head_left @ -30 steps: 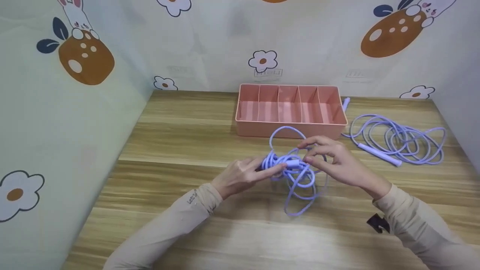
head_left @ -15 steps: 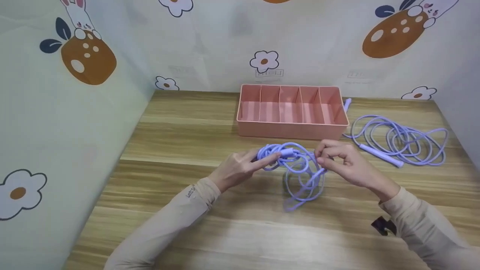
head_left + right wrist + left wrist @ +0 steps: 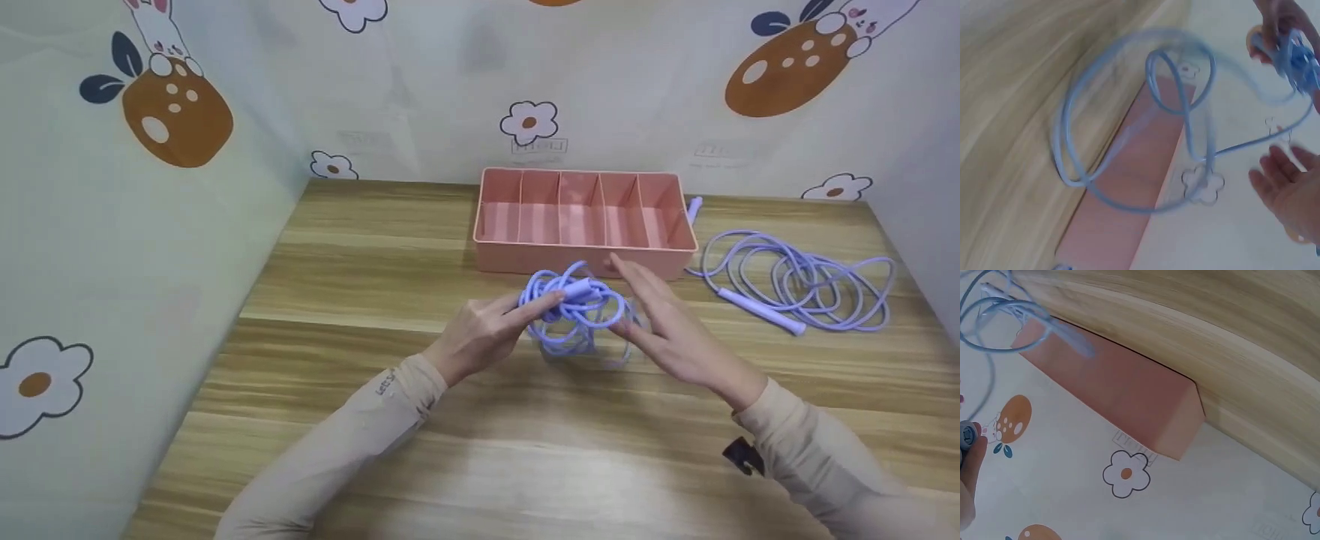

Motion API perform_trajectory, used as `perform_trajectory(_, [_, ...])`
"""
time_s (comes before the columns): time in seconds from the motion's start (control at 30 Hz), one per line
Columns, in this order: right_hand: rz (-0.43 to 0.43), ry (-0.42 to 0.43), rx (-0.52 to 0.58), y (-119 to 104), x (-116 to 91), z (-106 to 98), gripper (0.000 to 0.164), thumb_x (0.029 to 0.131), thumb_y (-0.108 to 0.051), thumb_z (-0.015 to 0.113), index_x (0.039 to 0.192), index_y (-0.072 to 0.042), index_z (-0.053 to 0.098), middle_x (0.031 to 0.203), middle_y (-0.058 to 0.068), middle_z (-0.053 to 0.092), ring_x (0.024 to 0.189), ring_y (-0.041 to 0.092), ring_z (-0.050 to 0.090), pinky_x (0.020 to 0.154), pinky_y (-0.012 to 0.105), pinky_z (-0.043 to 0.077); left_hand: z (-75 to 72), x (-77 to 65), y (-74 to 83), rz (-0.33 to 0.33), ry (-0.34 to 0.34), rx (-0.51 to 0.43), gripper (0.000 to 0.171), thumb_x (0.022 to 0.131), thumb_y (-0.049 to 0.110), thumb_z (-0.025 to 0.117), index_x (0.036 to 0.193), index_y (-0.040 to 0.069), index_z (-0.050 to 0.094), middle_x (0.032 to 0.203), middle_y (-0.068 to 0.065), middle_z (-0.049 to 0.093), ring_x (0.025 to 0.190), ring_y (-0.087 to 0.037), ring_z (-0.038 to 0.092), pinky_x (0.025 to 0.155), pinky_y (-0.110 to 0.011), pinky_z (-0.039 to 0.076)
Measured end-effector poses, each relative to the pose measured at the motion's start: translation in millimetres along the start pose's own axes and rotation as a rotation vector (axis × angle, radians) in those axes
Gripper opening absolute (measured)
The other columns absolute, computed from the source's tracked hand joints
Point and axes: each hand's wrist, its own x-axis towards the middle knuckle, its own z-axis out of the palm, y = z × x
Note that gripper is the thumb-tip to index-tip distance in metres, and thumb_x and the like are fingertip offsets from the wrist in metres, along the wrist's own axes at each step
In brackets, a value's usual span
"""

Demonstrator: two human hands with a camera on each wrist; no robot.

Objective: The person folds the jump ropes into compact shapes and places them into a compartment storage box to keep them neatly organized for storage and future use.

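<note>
My left hand (image 3: 480,334) grips a bundled lilac jump rope (image 3: 576,291) in front of the pink box, its index finger lying along the rope's handle. In the left wrist view, the end of a handle (image 3: 968,435) shows beside a finger at the left edge. Loose loops of the cord (image 3: 1067,135) hang from the bundle in the right wrist view, blurred by motion. Just right of the bundle is my right hand (image 3: 679,337), fingers straight and spread from the thumb, with cord close by the thumb. The right palm (image 3: 1300,197) shows nothing held.
A pink box (image 3: 585,259) with several compartments stands at the back of the wooden table (image 3: 360,270). To its right lies a second lilac jump rope (image 3: 802,277), loosely coiled, with one handle (image 3: 761,311) in front. Patterned sheets (image 3: 420,90) rise behind and at the sides.
My right hand has let go of the cord, and its pinching fingers have straightened. The hanging loops have swung up and left, closer under the bundle. My left hand keeps its grip.
</note>
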Motion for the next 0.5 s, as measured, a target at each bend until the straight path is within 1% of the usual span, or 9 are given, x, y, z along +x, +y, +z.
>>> perform_trajectory(0.07, [-0.007,-0.026,-0.022,-2.3,4.6,7.0,0.079,0.084,-0.012,0.063,0.144,-0.002,0.013,0.149,0.014,0.019,0.135,0.028,0.017,0.11,0.051,0.015,0.5,4.0,2.4,-0.006,0.01,-0.016,0.05,0.075,-0.006,0.061,0.12,0.014,0.052,0.083,-0.009,0.064,0.053,-0.014,0.055,0.04,-0.018,0.044])
perform_trajectory(0.13, [-0.035,-0.044,-0.003,-2.8,10.3,11.5,0.083,0.084,-0.012,0.063,0.144,-0.001,0.006,0.151,0.013,0.009,0.138,0.03,0.007,0.112,0.05,0.005,0.7,7.3,4.5,-0.008,0.012,-0.03,0.052,0.073,-0.007,0.061,0.12,0.014,0.051,0.08,-0.008,0.063,0.053,-0.013,0.054,0.04,-0.018,0.044])
perform_trajectory(0.2, [-0.046,-0.059,0.061,-2.6,14.9,13.7,0.082,0.085,-0.011,0.061,0.145,-0.004,0.006,0.151,0.011,0.012,0.138,0.029,0.005,0.113,0.046,-0.001,0.5,9.4,6.5,-0.017,0.018,-0.054,0.053,0.072,-0.007,0.062,0.12,0.014,0.049,0.079,-0.008,0.064,0.053,-0.013,0.054,0.041,-0.018,0.044])
perform_trajectory(0.23, [-0.052,-0.066,0.102,-2.4,16.5,14.3,0.078,0.086,-0.009,0.059,0.145,-0.005,0.007,0.15,0.01,0.017,0.138,0.029,0.007,0.113,0.045,-0.002,0.2,10.1,7.4,-0.026,0.025,-0.067,0.053,0.072,-0.007,0.062,0.119,0.013,0.048,0.078,-0.008,0.064,0.054,-0.014,0.055,0.041,-0.018,0.044])
perform_trajectory(0.3, [-0.05,-0.07,0.202,-2.4,17.9,16.0,0.069,0.089,-0.006,0.052,0.145,-0.005,0.012,0.147,0.009,0.026,0.136,0.028,0.015,0.113,0.042,0.004,-0.8,10.8,9.4,-0.056,0.049,-0.115,0.053,0.071,-0.007,0.064,0.119,0.012,0.049,0.078,-0.009,0.065,0.056,-0.015,0.057,0.044,-0.019,0.047])
perform_trajectory(0.37, [-0.043,-0.037,0.277,-3.4,17.8,20.8,0.054,0.095,-0.009,0.043,0.143,-0.003,0.019,0.143,0.01,0.034,0.134,0.025,0.024,0.113,0.038,0.011,-1.7,10.9,11.2,-0.091,0.076,-0.185,0.052,0.071,-0.008,0.065,0.118,0.009,0.05,0.083,-0.011,0.067,0.062,-0.016,0.061,0.051,-0.02,0.051])
perform_trajectory(0.43, [-0.046,0.028,0.364,-5.8,16.6,28.6,0.044,0.098,-0.012,0.033,0.14,0.003,0.026,0.139,0.016,0.038,0.13,0.021,0.033,0.112,0.034,0.02,-2.0,11.6,13.2,-0.123,0.101,-0.255,0.053,0.069,-0.01,0.065,0.117,0.007,0.051,0.088,-0.012,0.067,0.066,-0.018,0.063,0.058,-0.021,0.054])
perform_trajectory(0.47, [-0.04,0.075,0.4,-7.7,15.5,33.4,0.043,0.099,-0.014,0.029,0.136,0.007,0.03,0.137,0.02,0.04,0.127,0.017,0.036,0.109,0.03,0.025,-1.9,12.2,14.2,-0.141,0.114,-0.291,0.053,0.069,-0.012,0.065,0.117,0.006,0.051,0.091,-0.014,0.067,0.069,-0.019,0.064,0.063,-0.021,0.055])
perform_trajectory(0.5, [-0.041,0.128,0.427,-9.8,15.1,38.8,0.043,0.1,-0.015,0.026,0.133,0.011,0.033,0.134,0.024,0.041,0.126,0.014,0.038,0.108,0.028,0.027,-1.6,13.0,15.2,-0.16,0.126,-0.319,0.054,0.069,-0.012,0.066,0.117,0.006,0.051,0.093,-0.015,0.067,0.071,-0.02,0.065,0.067,-0.021,0.055])
